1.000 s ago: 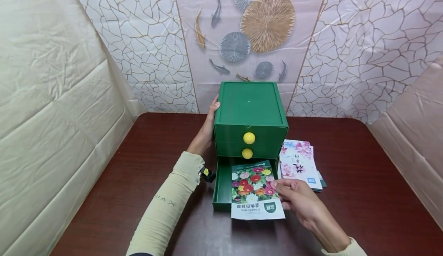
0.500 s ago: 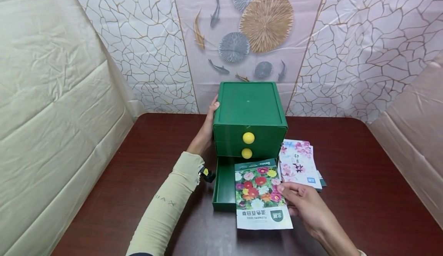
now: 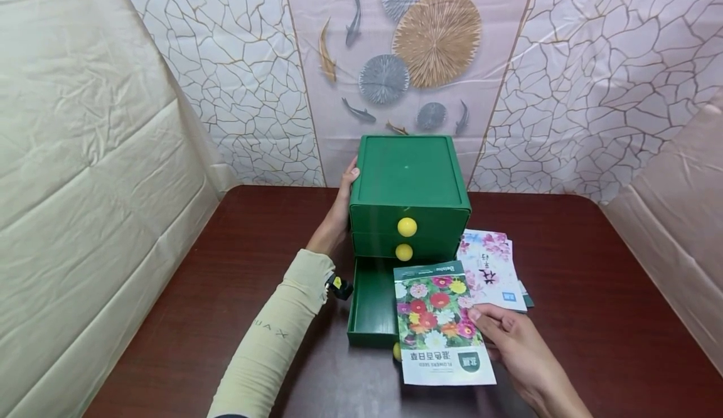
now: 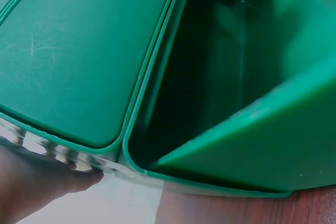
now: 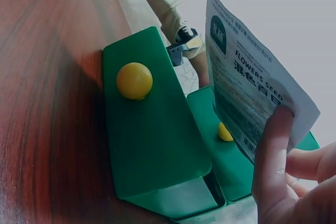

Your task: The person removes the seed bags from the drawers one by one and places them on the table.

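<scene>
My right hand [image 3: 522, 349] pinches a flower seed packet [image 3: 435, 321] by its right edge, thumb on the printed front. In the right wrist view, a finger lies along the text-covered back of the packet [image 5: 252, 77]. The packet is tilted in front of the green drawer cabinet [image 3: 409, 173] and overlaps its pulled-out bottom drawer [image 3: 369, 308]. That drawer's visible part holds nothing, as the left wrist view also shows. My left hand [image 3: 339, 208] rests against the cabinet's left side, thumb near the top edge. Part of this hand [image 4: 37, 179] shows at lower left in the left wrist view.
Several seed packets [image 3: 488, 267] lie stacked on the brown table [image 3: 565, 267], right of the cabinet. The two upper drawers are closed, each with a yellow knob [image 3: 407, 226]. The bottom drawer's own knob [image 5: 135, 81] shows in the right wrist view. Cloth hangs around the table.
My right hand has drawn the seed packet rightward and toward me, off part of the bottom drawer. More of that drawer's inside and its knob now show. My left hand stays put.
</scene>
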`<state>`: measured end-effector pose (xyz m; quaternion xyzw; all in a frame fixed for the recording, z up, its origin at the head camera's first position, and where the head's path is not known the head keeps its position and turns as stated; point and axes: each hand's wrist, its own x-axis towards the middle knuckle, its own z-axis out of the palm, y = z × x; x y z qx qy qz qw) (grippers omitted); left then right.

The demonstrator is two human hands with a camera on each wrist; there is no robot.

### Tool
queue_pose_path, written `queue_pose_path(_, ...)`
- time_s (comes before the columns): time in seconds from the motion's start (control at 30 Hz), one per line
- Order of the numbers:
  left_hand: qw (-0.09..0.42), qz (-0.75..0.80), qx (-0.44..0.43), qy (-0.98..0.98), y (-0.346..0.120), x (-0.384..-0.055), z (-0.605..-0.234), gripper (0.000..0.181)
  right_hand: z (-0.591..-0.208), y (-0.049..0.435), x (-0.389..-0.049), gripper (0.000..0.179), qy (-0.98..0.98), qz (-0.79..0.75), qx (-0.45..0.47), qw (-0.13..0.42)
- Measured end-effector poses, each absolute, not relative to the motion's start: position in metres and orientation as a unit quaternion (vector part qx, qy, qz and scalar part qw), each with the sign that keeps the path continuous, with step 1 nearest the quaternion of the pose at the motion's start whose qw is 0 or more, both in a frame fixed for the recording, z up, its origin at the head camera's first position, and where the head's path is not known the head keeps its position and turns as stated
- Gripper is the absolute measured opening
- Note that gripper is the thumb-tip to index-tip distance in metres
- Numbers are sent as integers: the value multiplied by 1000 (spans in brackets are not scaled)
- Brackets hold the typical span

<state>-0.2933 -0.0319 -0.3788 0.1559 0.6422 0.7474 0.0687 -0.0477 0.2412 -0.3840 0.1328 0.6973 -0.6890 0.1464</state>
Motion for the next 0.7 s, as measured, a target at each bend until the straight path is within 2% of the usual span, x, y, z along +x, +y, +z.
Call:
queue_pose_path(0.3, 71, 745, 152, 646, -32, -294, -379, 79, -381, 253, -44, 43, 713, -662, 180, 146)
queue_pose_path(0.53, 64, 749, 162, 640, -32, -292, -381, 76, -379, 270, -44, 52, 729, -642, 201, 126)
queue_pose_path(0.7, 60, 749, 172, 637, -33, -289, -382, 75, -378, 282, -43, 49, 729, -644, 207, 103)
